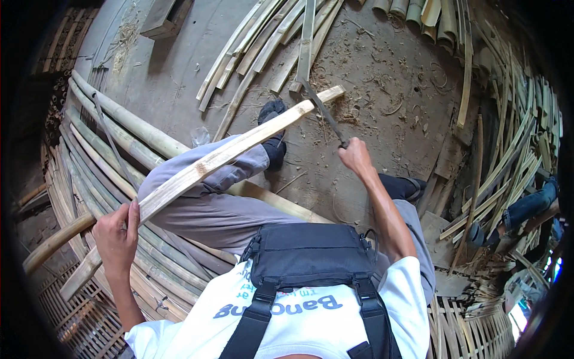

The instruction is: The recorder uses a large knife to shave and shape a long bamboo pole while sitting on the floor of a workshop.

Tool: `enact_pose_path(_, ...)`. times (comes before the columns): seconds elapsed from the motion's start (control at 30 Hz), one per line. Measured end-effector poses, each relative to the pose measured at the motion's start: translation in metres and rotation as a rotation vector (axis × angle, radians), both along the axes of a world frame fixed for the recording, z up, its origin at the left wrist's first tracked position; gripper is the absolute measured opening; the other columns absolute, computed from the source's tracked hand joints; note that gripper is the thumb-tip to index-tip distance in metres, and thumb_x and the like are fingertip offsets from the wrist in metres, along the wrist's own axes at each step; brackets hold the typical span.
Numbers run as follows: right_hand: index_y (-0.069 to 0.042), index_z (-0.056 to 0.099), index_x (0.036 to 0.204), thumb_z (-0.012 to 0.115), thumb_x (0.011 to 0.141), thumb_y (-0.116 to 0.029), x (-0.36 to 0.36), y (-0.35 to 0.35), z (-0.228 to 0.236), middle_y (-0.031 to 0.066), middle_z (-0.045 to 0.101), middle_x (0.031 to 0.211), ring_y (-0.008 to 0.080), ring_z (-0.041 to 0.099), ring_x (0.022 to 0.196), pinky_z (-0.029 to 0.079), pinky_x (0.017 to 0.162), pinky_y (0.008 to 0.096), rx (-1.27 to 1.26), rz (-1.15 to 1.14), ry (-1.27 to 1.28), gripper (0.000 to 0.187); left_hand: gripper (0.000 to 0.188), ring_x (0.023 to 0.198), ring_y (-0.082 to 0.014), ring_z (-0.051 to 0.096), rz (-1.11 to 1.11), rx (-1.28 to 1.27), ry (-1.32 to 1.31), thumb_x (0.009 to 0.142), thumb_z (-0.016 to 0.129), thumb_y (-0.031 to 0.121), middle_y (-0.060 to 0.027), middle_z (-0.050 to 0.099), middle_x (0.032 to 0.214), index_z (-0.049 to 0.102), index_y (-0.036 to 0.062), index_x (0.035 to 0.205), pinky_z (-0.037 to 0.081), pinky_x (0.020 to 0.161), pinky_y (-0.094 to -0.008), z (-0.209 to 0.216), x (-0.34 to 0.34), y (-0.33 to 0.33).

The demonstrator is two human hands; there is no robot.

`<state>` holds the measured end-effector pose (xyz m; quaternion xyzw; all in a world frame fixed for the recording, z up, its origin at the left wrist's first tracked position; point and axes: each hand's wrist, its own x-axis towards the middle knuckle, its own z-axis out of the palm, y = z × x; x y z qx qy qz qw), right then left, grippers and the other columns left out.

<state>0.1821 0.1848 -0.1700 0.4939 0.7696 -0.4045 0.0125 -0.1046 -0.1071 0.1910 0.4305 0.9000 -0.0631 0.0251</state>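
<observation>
A long pale bamboo strip (224, 154) slants across my lap, rising from lower left toward the middle. My left hand (118, 232) is closed round it near its lower end, thumb on top. In my right hand (355, 154) is the handle of a long dark-bladed knife (324, 112). The blade crosses the strip near its far end and looks to be in contact with it. Whether the edge has bitten into the bamboo I cannot tell.
Split bamboo strips (263, 37) lie on the dirt floor ahead, with shavings (382, 90) scattered beside them. Whole bamboo poles (128, 134) are stacked at my left. More strips (508, 173) pile up on the right, near another person's leg (529, 206). A wooden block (166, 19) stands far left.
</observation>
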Motion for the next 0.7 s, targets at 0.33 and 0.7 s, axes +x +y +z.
enact_pose_path(0.33, 0.012, 0.064, 0.079, 0.059, 0.070, -0.014, -0.011, 0.011, -0.009, 0.0355, 0.061, 0.077, 0.0466, 0.064, 0.079, 0.053, 0.073, 0.0478, -0.046, -0.033, -0.085, 0.028, 0.029, 0.049, -0.0352, 0.046, -0.043, -0.019, -0.020, 0.089, 0.063, 0.018, -0.0184, 0.050, 0.057, 0.057, -0.0015, 0.069, 0.036, 0.048, -0.0388, 0.006, 0.000, 0.001)
enact_pose_path(0.7, 0.013, 0.064, 0.079, 0.060, 0.071, -0.017, 0.048, 0.023, -0.046, 0.0358, 0.062, 0.080, 0.0464, 0.065, 0.083, 0.051, 0.073, 0.0485, -0.070, -0.250, -0.222, 0.032, 0.028, 0.049, -0.0336, 0.046, -0.128, 0.005, -0.002, 0.088, 0.065, 0.017, -0.0164, 0.050, 0.057, 0.055, -0.0009, 0.068, 0.035, 0.047, -0.0381, 0.012, 0.004, 0.008)
